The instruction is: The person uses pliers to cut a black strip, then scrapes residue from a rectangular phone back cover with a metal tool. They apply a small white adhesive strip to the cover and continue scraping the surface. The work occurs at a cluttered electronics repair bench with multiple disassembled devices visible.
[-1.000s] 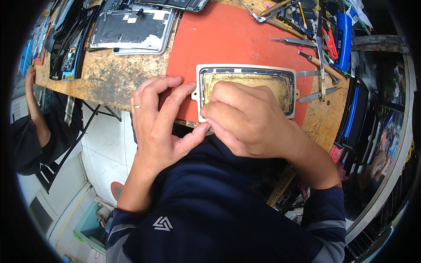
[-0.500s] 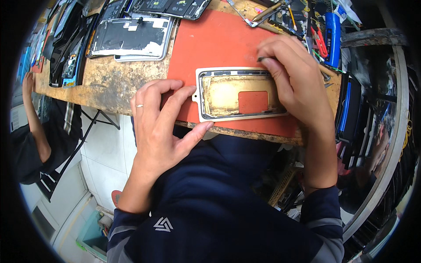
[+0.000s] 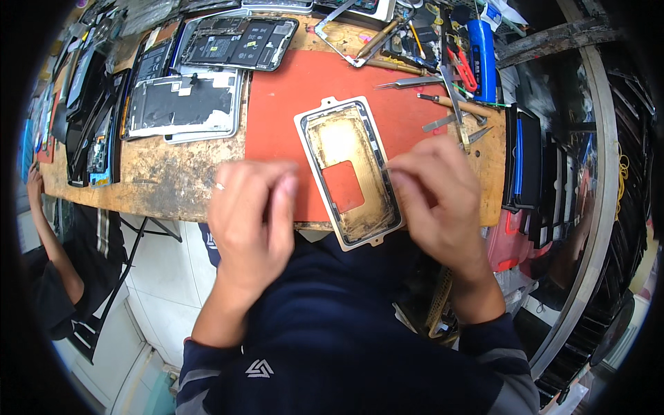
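Observation:
A pale metal phone-shaped frame (image 3: 368, 173) with a scuffed gold inside, a square cut-out and a tab at each short end lies slanted on the red mat (image 3: 273, 104). Its near end juts over the bench's front edge. My left hand (image 3: 250, 218), blurred and with a ring on it, is closed to the left of the frame, apart from it. My right hand (image 3: 443, 200) has its fingers curled together at the frame's right edge; whether they touch it I cannot tell. What either hand pinches, if anything, is hidden or too small to make out.
Opened tablets (image 3: 242, 43) and a bare back panel (image 3: 181, 104) lie at the far left of the mat. Tweezers (image 3: 409, 81), a wooden-handled blade (image 3: 463, 105), red cutters (image 3: 462, 68) and a blue tool (image 3: 483, 59) crowd the right. Another person's arm (image 3: 55, 242) shows far left.
The frame has turned from lying crosswise to pointing away from me. My left hand has let go of it and closed. My right hand has come down beside its edge; the small dark piece no longer shows.

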Demonstrator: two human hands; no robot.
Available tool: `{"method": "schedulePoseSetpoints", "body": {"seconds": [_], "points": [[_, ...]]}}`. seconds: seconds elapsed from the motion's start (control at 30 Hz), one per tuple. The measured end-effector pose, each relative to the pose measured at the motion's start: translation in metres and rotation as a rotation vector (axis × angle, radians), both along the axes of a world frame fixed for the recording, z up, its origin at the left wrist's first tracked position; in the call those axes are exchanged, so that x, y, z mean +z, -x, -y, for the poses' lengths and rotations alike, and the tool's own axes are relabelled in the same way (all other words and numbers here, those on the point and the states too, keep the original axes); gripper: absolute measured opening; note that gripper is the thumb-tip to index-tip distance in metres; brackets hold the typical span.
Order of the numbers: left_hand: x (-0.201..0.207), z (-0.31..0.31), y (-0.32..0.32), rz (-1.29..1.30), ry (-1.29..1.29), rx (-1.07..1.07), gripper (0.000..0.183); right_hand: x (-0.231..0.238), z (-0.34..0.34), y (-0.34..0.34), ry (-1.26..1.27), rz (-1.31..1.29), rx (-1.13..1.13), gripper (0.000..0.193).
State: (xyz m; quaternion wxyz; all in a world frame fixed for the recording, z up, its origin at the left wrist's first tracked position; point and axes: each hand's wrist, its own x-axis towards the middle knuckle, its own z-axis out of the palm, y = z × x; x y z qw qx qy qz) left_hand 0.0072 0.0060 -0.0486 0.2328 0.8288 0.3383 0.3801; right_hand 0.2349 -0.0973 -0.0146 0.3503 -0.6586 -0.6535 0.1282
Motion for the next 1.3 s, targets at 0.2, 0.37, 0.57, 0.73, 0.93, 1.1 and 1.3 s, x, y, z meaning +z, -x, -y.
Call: {"method": "schedulePoseSetpoints", "body": {"seconds": [0.2, 0.37, 0.57, 0.73, 0.93, 1.1, 1.3], "points": [[0.0, 0.011, 0.016, 0.116, 0.176, -0.124, 0.013, 0.002, -0.04, 0.022, -0.035, -0.322, 0.426, 0.018], [-0.009, 0.007, 0.021, -0.015, 0.098, -0.062, 0.013, -0.028, -0.088, 0.005, -0.089, -0.115, 0.226, 0.011], [-0.008, 0.015, 0.019, -0.37, 0.026, -0.126, 0.069, -0.05, -0.097, 0.011, -0.206, -0.002, 0.226, 0.017], [-0.004, 0.015, 0.017, -0.442, 0.032, -0.131, 0.069, -0.05, -0.098, 0.012, -0.26, -0.001, 0.215, 0.019], [-0.003, 0.014, 0.017, -0.439, 0.023, -0.146, 0.07, -0.052, -0.098, 0.013, -0.262, 0.015, 0.22, 0.02], [0.007, 0.032, 0.013, -0.473, 0.072, -0.148, 0.089, -0.054, -0.098, 0.012, -0.241, 0.071, 0.265, 0.022], [-0.006, 0.036, 0.009, -0.447, 0.009, -0.083, 0.086, -0.051, -0.104, 0.006, -0.251, 0.115, 0.369, 0.022]]}}
